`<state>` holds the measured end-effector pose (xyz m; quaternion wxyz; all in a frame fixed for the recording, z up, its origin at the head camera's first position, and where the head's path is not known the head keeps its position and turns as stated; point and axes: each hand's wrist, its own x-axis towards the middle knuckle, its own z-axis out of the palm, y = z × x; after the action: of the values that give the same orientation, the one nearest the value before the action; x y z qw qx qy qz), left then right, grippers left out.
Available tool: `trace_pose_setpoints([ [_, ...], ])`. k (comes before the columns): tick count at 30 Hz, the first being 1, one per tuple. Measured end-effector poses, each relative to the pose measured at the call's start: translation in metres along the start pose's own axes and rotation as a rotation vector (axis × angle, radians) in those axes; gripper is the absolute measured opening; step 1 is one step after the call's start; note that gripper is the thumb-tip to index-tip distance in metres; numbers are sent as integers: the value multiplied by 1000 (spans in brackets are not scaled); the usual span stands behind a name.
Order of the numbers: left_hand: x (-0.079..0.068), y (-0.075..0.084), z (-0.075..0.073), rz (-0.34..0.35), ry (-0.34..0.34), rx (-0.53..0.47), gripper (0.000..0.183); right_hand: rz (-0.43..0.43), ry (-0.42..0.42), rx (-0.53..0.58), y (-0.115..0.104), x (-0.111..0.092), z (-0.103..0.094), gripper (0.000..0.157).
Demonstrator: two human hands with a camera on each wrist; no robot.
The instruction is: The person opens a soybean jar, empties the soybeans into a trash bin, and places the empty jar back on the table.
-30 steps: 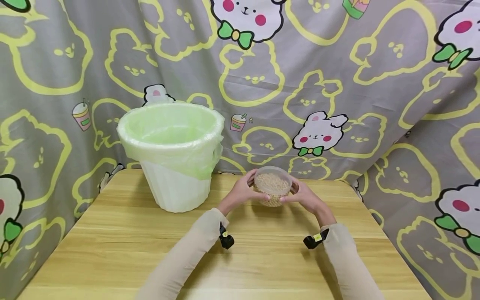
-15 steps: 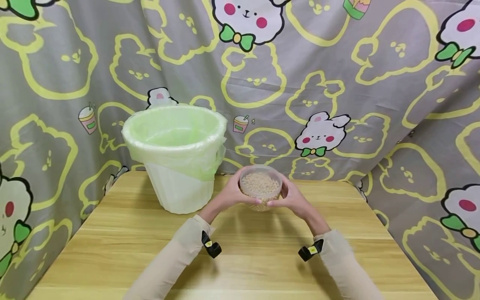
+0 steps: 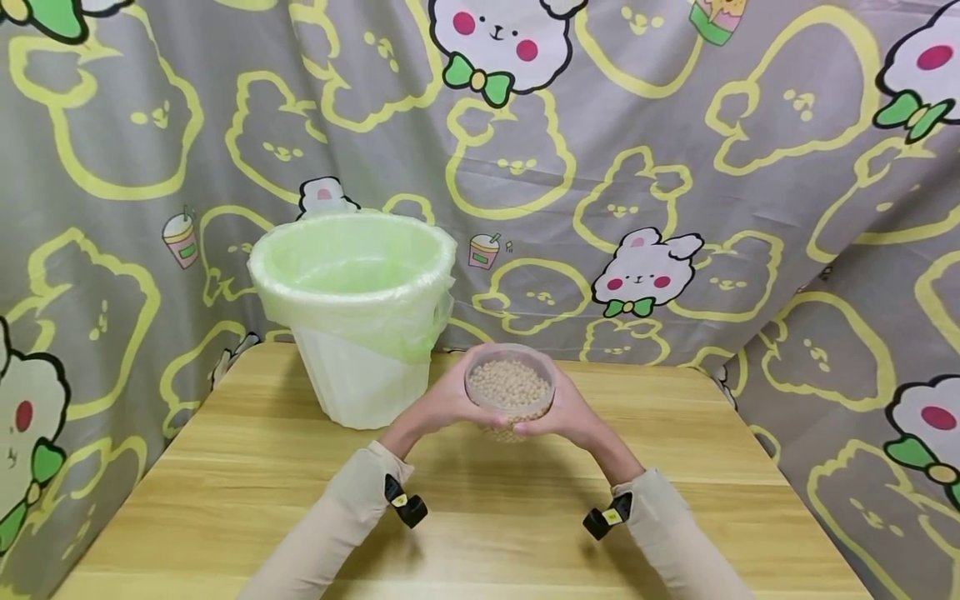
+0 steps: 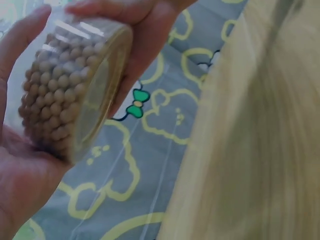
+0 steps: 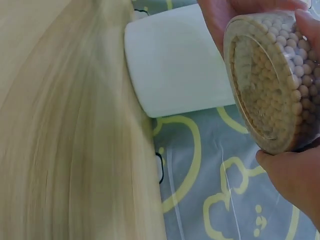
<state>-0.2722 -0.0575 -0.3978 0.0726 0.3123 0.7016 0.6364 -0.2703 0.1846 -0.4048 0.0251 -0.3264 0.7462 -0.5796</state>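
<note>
L hand (image 3: 446,402) & R hand (image 3: 572,412) faced ea. other, both gripping, thumbs (image 3: 486,416) close tog. Arms (image 3: 326,525) were ext'd fwd, angled inward.

A clear plastic tub (image 5: 272,85), its glossy wall catching streaks of light, holds smooth, round beads (image 4: 57,85) with a mostly matt look, their material hard to tell. The bin (image 3: 367,383) appears to be smooth plastic with a soft sheen, and its liner (image 3: 375,310) is thin, see-through plastic film, crinkled and shiny. The table (image 3: 510,542) has a smooth wood-grain surface with a faint gloss, the curtain (image 3: 757,200) is matt, softly creased printed cloth, and the sleeves (image 3: 318,537) are matt, lightly wrinkled fabric.
</note>
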Motion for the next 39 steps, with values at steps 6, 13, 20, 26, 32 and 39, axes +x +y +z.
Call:
trace_pose_setpoints([
  [6,2,5,-10,27,-93,-7,111,-10,-13,25,-2,-3,2,108],
  [13,3,14,-6,84,-58,113,118,-45,-12,3,-2,-2,5,112],
  [20,1,17,6,105,43,185,120,-101,28,-49,2,-2,4,113],
  [26,-3,20,12,109,107,182,120,-125,45,-49,0,-1,6,112],
  [32,-4,23,18,95,172,190,121,-137,102,-104,-6,-2,8,112],
  [39,0,23,46,44,521,303,123,-88,365,-152,-6,3,28,115],
])
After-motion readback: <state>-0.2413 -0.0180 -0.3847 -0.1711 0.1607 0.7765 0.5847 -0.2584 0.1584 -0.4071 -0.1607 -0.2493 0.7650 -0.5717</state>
